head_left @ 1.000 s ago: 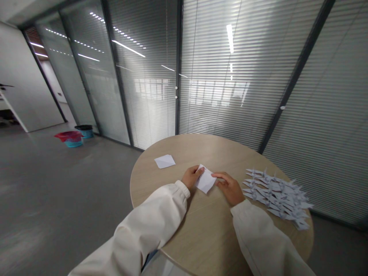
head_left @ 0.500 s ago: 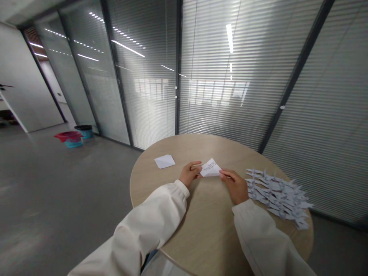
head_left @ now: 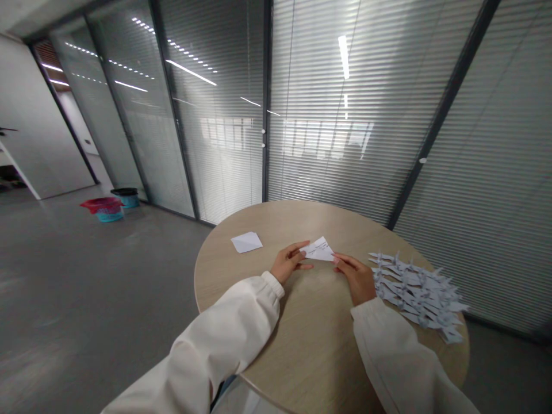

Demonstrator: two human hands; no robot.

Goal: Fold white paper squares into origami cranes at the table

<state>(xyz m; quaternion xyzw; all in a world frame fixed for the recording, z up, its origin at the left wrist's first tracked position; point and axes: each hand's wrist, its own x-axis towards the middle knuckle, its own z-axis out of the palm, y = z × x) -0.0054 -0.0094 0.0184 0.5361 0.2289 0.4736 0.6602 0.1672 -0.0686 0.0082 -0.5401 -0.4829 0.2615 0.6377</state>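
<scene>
A small folded sheet of white paper [head_left: 319, 249] with dark printed lines is held between my two hands, a little above the round table. My left hand [head_left: 290, 260] pinches its left edge between thumb and fingers, with the lower fingers stretched out beneath. At the right corner, the thumb and fingertips of my right hand [head_left: 354, 275] are closed on the same paper. A stack of white paper squares [head_left: 246, 242] lies on the table to the left of my hands. Many folded paper cranes [head_left: 416, 293] sit in rows to the right, partly behind my right hand.
The round wooden table [head_left: 310, 345] stands against a glass partition with blinds [head_left: 323, 167]. On the floor at the left are a blue bucket with a red liner [head_left: 107, 210] and another with a black liner [head_left: 128, 197].
The folded paper has turned and shifted slightly right, and now looks more like a triangle. My right hand has moved a little right; the lower fingers of my left hand have spread.
</scene>
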